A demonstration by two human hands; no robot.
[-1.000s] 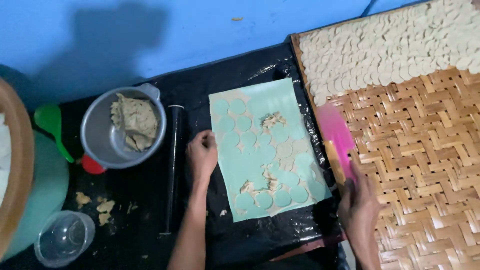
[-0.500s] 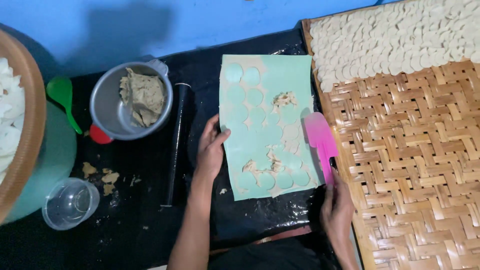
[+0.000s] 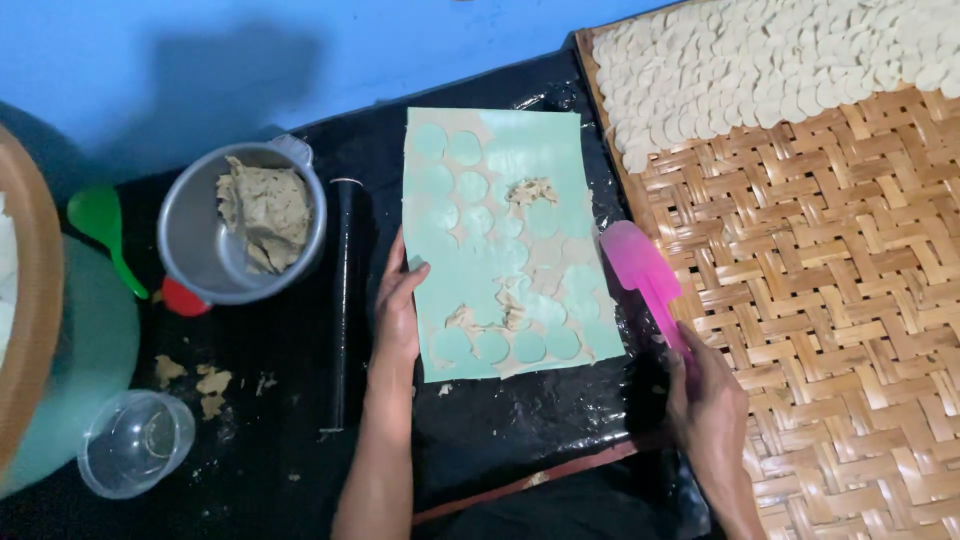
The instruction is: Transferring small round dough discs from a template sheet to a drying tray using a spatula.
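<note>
Mid-frame, left hand presses flat, fingers together, on the green sheet of cut rounds, right hand wrapped around the pink spatula; woven tray upper right only partly filled.

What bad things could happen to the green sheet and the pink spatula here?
The thin sheet is pinned only at its left edge by the left hand, so it might slide or tear if the spatula in the right hand pushes hard. The cup by the dough crumbs might get knocked.
</note>
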